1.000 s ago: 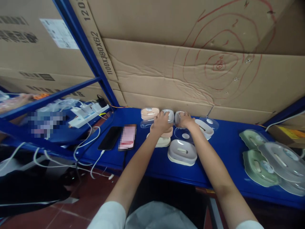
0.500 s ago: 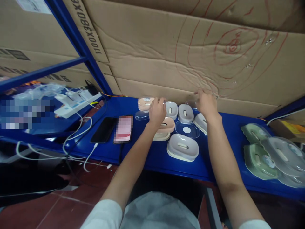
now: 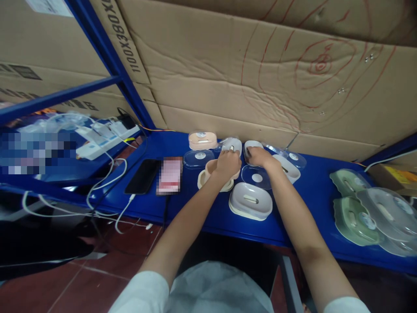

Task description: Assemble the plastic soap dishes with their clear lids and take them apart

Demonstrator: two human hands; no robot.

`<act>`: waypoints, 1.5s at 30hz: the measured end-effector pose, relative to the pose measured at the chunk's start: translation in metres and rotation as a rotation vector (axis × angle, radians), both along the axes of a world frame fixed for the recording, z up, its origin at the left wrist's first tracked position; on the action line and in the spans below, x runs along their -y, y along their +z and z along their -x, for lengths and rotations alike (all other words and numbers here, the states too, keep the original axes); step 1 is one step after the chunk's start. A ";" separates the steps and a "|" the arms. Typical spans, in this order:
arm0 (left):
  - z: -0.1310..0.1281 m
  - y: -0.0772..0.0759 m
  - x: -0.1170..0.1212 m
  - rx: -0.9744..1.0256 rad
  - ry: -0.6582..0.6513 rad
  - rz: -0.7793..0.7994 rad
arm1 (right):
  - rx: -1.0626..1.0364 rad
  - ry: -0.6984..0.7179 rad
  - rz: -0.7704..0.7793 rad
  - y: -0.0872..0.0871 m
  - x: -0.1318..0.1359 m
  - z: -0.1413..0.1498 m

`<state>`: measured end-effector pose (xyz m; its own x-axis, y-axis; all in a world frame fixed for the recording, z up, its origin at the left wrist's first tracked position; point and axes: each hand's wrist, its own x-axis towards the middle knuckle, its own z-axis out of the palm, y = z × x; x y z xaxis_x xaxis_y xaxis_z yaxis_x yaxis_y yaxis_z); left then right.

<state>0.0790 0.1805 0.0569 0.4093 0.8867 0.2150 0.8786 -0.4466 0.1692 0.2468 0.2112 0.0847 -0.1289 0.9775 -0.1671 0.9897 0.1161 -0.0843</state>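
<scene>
My left hand point(image 3: 229, 164) is closed at the near edge of a grey slotted soap dish point(image 3: 233, 143); its fingertips are partly hidden. Beneath that wrist, a pink soap dish point(image 3: 211, 166) sits on a cream base point(image 3: 202, 179), partly covered. With fingers curled down, my right hand point(image 3: 259, 156) grips a second grey soap dish point(image 3: 252, 144). A clear lid with a round label point(image 3: 257, 178) lies just in front of the hands. Nearer me is a covered grey soap dish point(image 3: 250, 201). Right of my right wrist, another grey dish point(image 3: 289, 167) is partly hidden.
At the back left stand a covered pink dish point(image 3: 202, 140) and a clear lid point(image 3: 199, 159). Two phones point(image 3: 140, 177) lie left, near white cables. Covered green dishes point(image 3: 356, 224) and grey ones point(image 3: 387, 213) are stacked right. A cardboard wall point(image 3: 211, 65) rises behind.
My left hand has moved right and slightly nearer, away from a clear lid. My right hand has come left and down from the cardboard, leaving a clear lid at the back right.
</scene>
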 end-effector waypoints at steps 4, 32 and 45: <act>-0.002 0.002 -0.001 0.004 0.033 0.006 | -0.137 0.057 -0.010 0.007 -0.006 -0.016; 0.046 0.013 -0.039 0.646 0.139 -0.219 | -0.115 0.057 -0.305 0.048 0.025 -0.017; 0.103 0.007 -0.054 0.443 0.686 0.035 | -0.140 0.279 -0.213 0.019 0.015 0.015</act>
<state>-0.0237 0.2350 0.0644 -0.3435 0.9183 0.1968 0.8030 0.1785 0.5686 0.2317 0.1959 0.1035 -0.4026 0.9124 0.0740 0.8981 0.4093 -0.1611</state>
